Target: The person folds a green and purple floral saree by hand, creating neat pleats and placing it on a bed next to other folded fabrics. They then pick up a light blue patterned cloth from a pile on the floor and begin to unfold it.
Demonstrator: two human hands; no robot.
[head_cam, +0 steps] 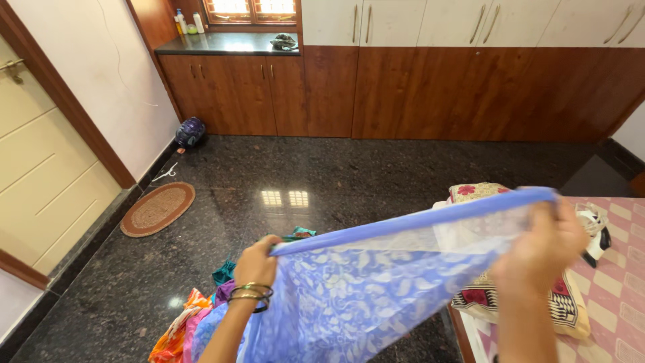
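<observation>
Far left: a cream door (40,195) in a wooden frame, an oval woven mat (158,209) on the dark polished floor (376,175), and a small dark blue object (190,132) at the foot of the brown cabinets (269,94). Lower left: a heap of bright clothes (181,329), orange, pink and teal, lying on the floor beneath the raised cloth. Left hand (256,263), bangles at the wrist: closed, pinching the left end of the top border of a sheer blue cloth (356,296) with a pale leaf print. The cloth hangs in the air between both hands, its plain blue border pulled nearly straight and rising toward the right. Right hand (545,250): closed over the right end of the same border. Handling, as a judgement: thin fabric, likely to slip or sag; an even pull at both ends with corners level would keep the edge true. Far right: a patterned cushion (531,302) on a pink checked bedspread (618,289), beside a white and black object (594,232).
</observation>
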